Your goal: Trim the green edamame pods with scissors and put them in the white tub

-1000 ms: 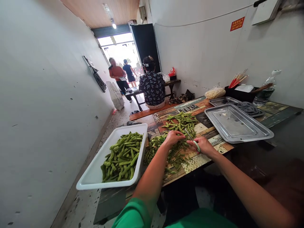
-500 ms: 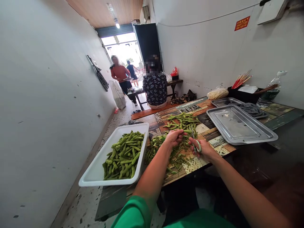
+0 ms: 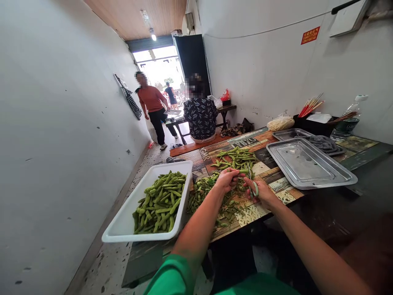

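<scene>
My left hand (image 3: 227,180) is closed on a green edamame pod (image 3: 243,171), pinched at the fingertips and pointing right. In my right hand (image 3: 264,192) is a pair of scissors (image 3: 256,189) with pale green handles, its blades up against the pod's right end. Just beyond the hands lies a loose pile of edamame pods (image 3: 235,155). Green trimmings (image 3: 201,190) are strewn over the table under and left of my hands. To the left, a white plastic tub (image 3: 120,229) holds a heap of edamame pods (image 3: 162,200).
On the right of the patterned table (image 3: 281,184) rests a metal tray (image 3: 310,164), with a smaller tray (image 3: 290,133) behind it. A water bottle (image 3: 345,123) and black box of skewers (image 3: 307,123) stand by the wall. One person (image 3: 200,119) sits ahead; another (image 3: 152,100) walks.
The person in the orange top has stepped nearer and left, a tray held low. My hands stay in almost the same place, still with the pod and scissors.
</scene>
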### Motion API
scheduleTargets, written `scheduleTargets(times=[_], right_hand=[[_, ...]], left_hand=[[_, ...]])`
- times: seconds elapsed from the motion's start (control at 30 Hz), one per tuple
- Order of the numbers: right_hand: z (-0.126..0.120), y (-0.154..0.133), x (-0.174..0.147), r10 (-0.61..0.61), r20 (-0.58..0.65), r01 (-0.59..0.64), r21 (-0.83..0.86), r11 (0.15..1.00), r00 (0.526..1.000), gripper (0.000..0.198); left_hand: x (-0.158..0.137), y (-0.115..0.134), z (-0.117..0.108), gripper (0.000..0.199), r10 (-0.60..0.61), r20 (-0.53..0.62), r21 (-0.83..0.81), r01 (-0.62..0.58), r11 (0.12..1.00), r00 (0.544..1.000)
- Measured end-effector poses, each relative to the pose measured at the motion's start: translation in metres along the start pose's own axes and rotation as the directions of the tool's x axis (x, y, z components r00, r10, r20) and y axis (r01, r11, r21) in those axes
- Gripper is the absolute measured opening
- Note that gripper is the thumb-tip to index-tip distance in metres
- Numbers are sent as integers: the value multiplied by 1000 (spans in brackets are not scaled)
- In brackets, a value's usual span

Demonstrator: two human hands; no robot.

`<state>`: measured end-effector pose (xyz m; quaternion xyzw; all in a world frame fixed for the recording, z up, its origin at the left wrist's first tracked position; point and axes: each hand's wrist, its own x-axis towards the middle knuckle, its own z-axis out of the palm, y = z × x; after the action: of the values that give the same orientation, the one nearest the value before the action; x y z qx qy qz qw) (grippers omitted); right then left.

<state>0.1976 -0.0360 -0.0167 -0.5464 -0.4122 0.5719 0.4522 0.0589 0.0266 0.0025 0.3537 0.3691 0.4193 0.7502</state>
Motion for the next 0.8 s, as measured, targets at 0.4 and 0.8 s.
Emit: scheduleTargets(times=[0.4, 0.8], right_hand=[[-5, -2, 0, -68, 62, 81, -229, 970, 996, 43], [0, -18, -6, -251, 164, 290, -714, 638, 954, 48]], left_hand=[[11, -5, -7, 17, 331, -251, 498, -172, 850, 910], [4, -11, 2, 28, 489, -84, 989, 12, 148, 868]])
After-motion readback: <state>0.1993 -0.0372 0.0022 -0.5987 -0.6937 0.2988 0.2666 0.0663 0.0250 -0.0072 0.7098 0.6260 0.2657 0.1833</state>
